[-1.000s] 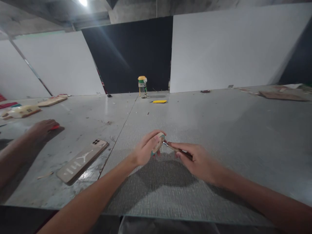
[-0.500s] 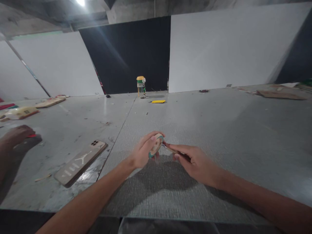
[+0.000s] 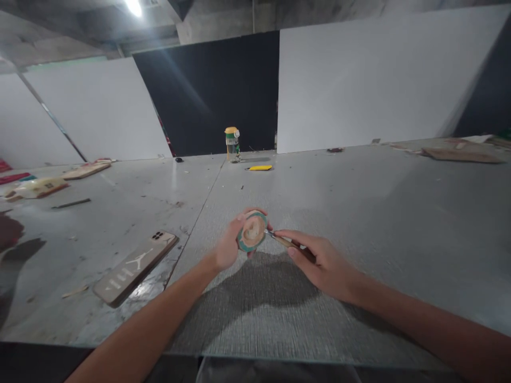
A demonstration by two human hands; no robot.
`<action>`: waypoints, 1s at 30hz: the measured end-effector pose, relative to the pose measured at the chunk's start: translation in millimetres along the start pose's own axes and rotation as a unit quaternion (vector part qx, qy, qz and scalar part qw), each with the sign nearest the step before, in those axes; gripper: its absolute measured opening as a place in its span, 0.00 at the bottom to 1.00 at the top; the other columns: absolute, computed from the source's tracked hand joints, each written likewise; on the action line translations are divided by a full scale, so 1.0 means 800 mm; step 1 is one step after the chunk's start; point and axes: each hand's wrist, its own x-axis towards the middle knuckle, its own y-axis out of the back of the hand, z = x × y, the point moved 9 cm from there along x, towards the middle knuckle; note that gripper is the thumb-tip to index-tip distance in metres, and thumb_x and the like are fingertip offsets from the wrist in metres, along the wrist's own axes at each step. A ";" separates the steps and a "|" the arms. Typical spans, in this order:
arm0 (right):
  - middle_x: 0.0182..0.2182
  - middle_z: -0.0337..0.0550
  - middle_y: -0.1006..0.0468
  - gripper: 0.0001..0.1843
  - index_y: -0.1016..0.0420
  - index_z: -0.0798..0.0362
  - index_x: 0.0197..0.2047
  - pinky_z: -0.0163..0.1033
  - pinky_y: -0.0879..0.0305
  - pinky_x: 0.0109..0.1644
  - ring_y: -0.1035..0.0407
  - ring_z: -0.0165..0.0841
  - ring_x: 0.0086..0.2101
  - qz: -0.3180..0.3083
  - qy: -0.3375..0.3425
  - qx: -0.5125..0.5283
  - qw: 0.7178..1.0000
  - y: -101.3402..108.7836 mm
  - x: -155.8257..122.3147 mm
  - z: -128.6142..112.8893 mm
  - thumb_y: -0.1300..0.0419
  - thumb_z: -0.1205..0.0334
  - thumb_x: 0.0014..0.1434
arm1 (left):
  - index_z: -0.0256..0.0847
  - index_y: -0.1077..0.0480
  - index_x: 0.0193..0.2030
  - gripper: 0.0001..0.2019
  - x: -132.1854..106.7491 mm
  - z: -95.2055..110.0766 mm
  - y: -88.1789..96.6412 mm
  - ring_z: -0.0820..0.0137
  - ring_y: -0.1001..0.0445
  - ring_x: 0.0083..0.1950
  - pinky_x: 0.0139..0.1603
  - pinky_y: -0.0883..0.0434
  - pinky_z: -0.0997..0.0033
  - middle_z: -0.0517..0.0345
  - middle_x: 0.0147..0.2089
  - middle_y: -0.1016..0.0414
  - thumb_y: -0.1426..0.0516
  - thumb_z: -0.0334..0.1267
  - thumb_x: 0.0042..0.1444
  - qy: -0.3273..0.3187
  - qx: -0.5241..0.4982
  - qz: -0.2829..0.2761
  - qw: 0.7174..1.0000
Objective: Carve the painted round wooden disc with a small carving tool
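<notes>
Grey tabletop bears a Jumpman-logo phone; left hand grips a disc.

Phone on tbl, L of disc in L hand; tool in R hand; btl behind

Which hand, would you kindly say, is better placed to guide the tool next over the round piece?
Probably the right hand: it grips the wooden-handled tool, its metal tip at the round piece that the left hand holds.
</notes>
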 end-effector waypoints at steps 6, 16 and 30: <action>0.28 0.43 0.24 0.21 0.31 0.53 0.59 0.33 0.44 0.24 0.39 0.28 0.21 0.013 0.030 -0.037 0.999 0.005 0.000 -0.014 0.52 0.58 0.67 | 0.36 0.38 0.57 0.26 0.001 0.007 -0.010 0.70 0.28 0.25 0.22 0.33 0.71 0.41 0.50 0.28 0.56 0.48 0.57 0.005 -0.097 -0.052 0.994; 0.26 0.40 0.27 0.21 0.35 0.53 0.60 0.33 0.45 0.24 0.39 0.28 0.21 0.025 0.007 -0.036 0.999 0.010 0.003 -0.008 0.52 0.59 0.67 | 0.34 0.33 0.50 0.19 -0.001 -0.028 0.001 0.59 0.23 0.42 0.38 0.26 0.60 0.41 0.50 0.26 0.53 0.46 0.62 0.146 -0.238 0.069 0.958; 0.51 0.50 0.23 0.20 0.30 0.52 0.58 0.43 0.30 0.46 0.26 0.39 0.45 0.049 0.032 -0.088 0.994 0.013 0.010 -0.002 0.50 0.64 0.65 | 0.38 0.34 0.54 0.18 -0.015 -0.053 -0.035 0.58 0.25 0.48 0.49 0.28 0.52 0.44 0.48 0.26 0.53 0.43 0.63 0.257 -0.314 -0.047 0.913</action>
